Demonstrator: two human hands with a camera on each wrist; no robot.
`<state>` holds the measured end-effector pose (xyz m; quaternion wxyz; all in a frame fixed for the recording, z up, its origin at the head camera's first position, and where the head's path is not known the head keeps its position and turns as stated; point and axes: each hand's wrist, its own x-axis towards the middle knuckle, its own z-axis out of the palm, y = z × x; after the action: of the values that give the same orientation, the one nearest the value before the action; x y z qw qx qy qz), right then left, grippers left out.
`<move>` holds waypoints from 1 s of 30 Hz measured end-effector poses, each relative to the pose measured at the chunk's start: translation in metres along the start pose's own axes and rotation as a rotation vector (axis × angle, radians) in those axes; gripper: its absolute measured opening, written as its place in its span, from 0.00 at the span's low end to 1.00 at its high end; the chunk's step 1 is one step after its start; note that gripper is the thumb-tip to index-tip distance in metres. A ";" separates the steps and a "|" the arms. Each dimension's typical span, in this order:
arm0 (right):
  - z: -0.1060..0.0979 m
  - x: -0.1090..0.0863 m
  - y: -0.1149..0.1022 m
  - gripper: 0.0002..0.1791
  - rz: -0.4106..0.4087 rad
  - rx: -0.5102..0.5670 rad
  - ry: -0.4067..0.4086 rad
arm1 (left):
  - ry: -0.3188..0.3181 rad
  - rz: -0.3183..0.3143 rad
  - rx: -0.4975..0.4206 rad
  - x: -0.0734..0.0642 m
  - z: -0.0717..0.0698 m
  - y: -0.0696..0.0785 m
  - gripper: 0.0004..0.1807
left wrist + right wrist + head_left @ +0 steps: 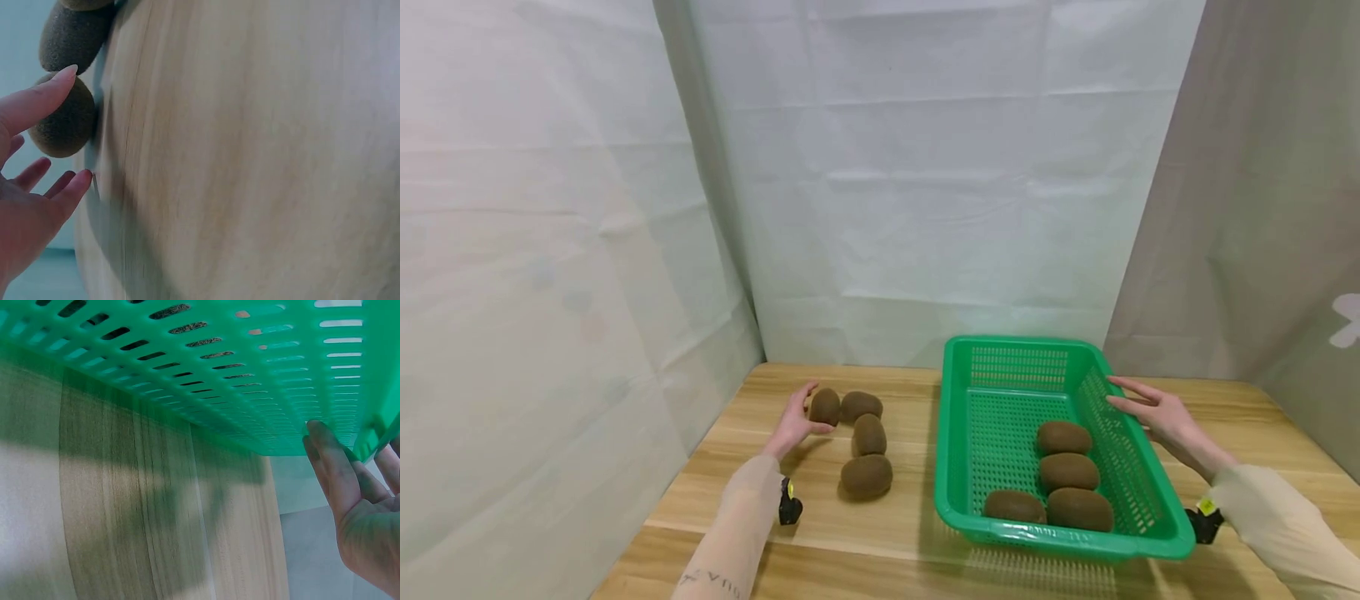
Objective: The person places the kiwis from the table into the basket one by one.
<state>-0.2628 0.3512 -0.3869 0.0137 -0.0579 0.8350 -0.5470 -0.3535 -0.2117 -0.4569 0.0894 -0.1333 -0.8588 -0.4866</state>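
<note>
Several brown kiwis lie on the wooden table beside my left hand [793, 423]. That hand is spread around the leftmost kiwi [825, 407]; in the left wrist view the thumb crosses in front of this kiwi [65, 122], while the other fingers [74, 192] stand apart from it. A second kiwi [861, 407] sits just right of it, with another kiwi [869, 435] and a larger-looking kiwi [867, 477] nearer me. On the right, my right hand [1168, 415] touches the rim of a green plastic basket [951, 433] with extended fingers. More kiwis [1069, 472] lie inside the basket.
Light cloth walls [940, 208] enclose the back and sides of the table [820, 542]. The basket's slotted side wall [187, 356] rises beside the right hand. Bare wood separates the loose kiwis from the basket.
</note>
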 end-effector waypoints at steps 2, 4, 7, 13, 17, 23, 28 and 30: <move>0.000 0.000 -0.001 0.35 0.000 -0.004 0.001 | -0.010 0.004 -0.003 -0.001 0.000 -0.001 0.47; 0.000 0.000 -0.001 0.36 0.000 0.000 -0.001 | -0.021 -0.008 -0.006 -0.001 -0.001 -0.001 0.47; 0.001 0.001 -0.002 0.36 0.002 0.019 -0.006 | -0.033 -0.067 -0.022 -0.001 -0.001 0.004 0.46; 0.002 0.002 -0.002 0.35 0.003 0.057 -0.014 | -0.042 -0.108 0.007 0.003 -0.001 0.007 0.46; 0.002 0.002 -0.002 0.35 0.007 0.073 -0.018 | -0.046 -0.111 0.029 0.006 -0.001 0.007 0.45; 0.002 0.001 -0.001 0.35 0.009 0.068 -0.013 | -0.039 -0.117 0.027 0.009 0.001 0.005 0.42; 0.001 0.000 -0.001 0.36 0.012 0.058 -0.008 | -0.017 -0.121 0.011 0.010 0.003 0.003 0.42; 0.001 0.000 0.000 0.36 0.012 0.057 -0.004 | -0.008 -0.119 -0.001 0.009 0.003 0.002 0.42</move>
<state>-0.2629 0.3502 -0.3868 0.0206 -0.0535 0.8194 -0.5703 -0.3617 -0.2063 -0.4539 0.0567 -0.0841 -0.8652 -0.4910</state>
